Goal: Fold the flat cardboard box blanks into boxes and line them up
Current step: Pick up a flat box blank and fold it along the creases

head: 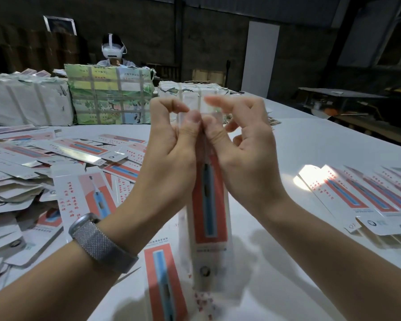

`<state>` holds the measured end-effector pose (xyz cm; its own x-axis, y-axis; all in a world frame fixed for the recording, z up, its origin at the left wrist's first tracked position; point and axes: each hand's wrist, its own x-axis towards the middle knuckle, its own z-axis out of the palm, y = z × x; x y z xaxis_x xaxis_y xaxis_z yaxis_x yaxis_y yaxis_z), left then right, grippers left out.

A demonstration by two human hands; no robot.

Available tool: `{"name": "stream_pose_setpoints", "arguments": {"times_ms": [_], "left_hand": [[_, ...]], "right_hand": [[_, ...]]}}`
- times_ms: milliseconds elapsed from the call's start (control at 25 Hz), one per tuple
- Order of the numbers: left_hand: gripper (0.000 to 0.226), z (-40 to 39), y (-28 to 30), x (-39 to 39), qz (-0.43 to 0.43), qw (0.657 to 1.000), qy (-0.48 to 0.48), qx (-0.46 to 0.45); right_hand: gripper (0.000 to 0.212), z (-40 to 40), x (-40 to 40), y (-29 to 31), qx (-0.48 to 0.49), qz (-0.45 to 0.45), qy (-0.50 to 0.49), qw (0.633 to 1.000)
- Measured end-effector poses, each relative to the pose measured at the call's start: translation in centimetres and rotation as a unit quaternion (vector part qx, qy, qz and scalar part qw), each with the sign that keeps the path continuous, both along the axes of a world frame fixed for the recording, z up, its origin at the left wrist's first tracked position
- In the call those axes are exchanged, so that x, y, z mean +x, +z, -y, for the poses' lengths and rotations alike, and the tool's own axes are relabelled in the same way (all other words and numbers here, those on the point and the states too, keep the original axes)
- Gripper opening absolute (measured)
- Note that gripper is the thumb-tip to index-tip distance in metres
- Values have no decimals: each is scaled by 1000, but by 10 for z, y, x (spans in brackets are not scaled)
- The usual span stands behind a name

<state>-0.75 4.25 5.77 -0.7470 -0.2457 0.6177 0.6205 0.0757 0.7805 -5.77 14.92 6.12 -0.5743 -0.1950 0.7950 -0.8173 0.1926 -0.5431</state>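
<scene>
A long narrow white box [210, 218] with a red panel and a blue pen picture stands upright on the white table [287, 262] in front of me. My left hand [171, 144] and my right hand [243, 144] both pinch its top end, thumbs pressed together on the flap. The box is blurred. A pile of flat blanks [56, 163] lies to the left. A row of folded boxes [361, 193] lies side by side at the right. The box's reflection shows in the glossy table.
Strapped bundles of printed card [109, 96] and white bundles [26, 100] stand along the far side of the table. A person wearing a white headset [112, 50] sits behind them. Another bundle [195, 91] stands behind my hands.
</scene>
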Motion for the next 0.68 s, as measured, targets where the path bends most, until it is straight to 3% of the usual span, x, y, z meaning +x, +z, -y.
{"name": "stream_pose_setpoints", "arguments": {"times_ms": [80, 200, 280, 360, 520, 600, 680], "left_hand": [[10, 1, 5, 1, 30, 998, -14, 45], [13, 3, 9, 2, 77, 987, -71, 125], [17, 6, 12, 4, 81, 978, -123, 147], [16, 7, 12, 5, 78, 982, -131, 112], [11, 12, 7, -4, 69, 997, -21, -24], [12, 21, 2, -10, 78, 995, 39, -37], [11, 32, -3, -16, 85, 992, 77, -61]], "right_hand": [[36, 0, 2, 2, 51, -40, -48, 997], [72, 3, 8, 1, 185, -7, -74, 980], [84, 3, 9, 1, 240, -12, -94, 966], [84, 0, 6, 5, 227, -17, -97, 969], [73, -8, -3, 13, 164, 2, -108, 981], [59, -14, -17, 11, 208, 15, -141, 968], [50, -24, -41, 6, 310, 62, -188, 930]]}}
